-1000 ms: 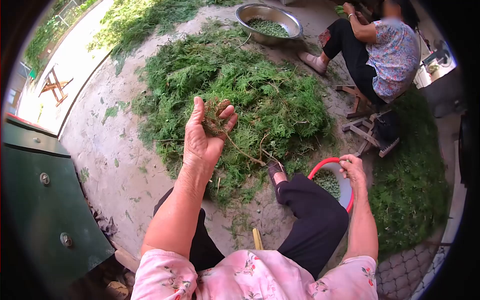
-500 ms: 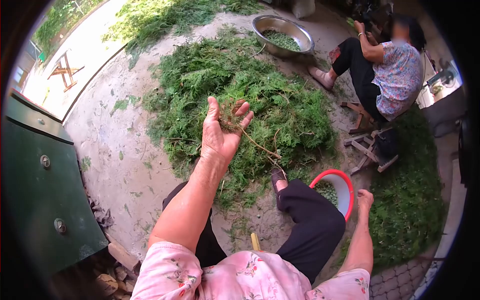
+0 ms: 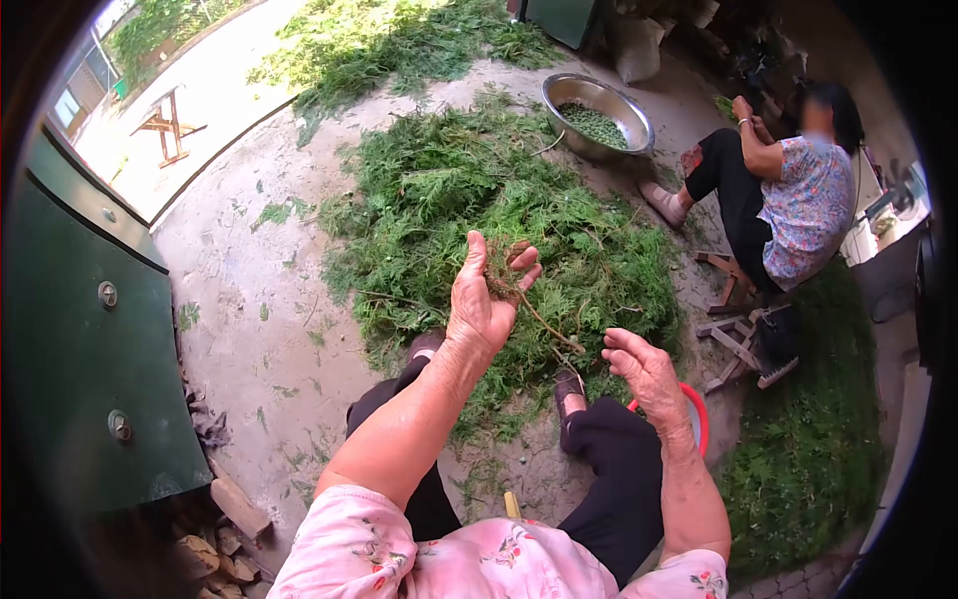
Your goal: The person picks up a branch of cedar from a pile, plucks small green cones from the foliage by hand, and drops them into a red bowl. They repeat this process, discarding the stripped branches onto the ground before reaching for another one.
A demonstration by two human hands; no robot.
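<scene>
Two bare hands out over a pile of cut greens (image 3: 429,240) on the concrete floor (image 3: 249,369). Left hand (image 3: 489,304): palm up, thumb raised, fingers loosely curled round a brownish dry sprig (image 3: 507,287). Sprig sat in the palm above the pile's near part, its thin stem slanting down toward the right shoe (image 3: 569,384). Right hand (image 3: 644,374): partly open, thumb and fingertips a little apart, fingers pointing toward the stem, not touching it. Right forearm crossed in front of a red-rimmed basin (image 3: 704,419); its contents were hidden. Basin stood just beside the right knee.

Big metal basin (image 3: 627,115) sat upright at the far edge of the pile, small green pieces (image 3: 589,125) inside. Another person (image 3: 810,200) in a flowered shirt sat on the right side, both hands up near a bit of greenery (image 3: 723,104). Wooden stool (image 3: 736,344) with a dark item (image 3: 778,334) on it stood near that person. More greens lay in a darker patch (image 3: 808,469) at lower right and in a sunlit heap (image 3: 389,40) at the top. Green metal panel (image 3: 75,369) at left, wood pieces (image 3: 239,507) by its lower corner. Yellow strip (image 3: 512,504) between the legs, mostly covered, possibly part of a seat.
</scene>
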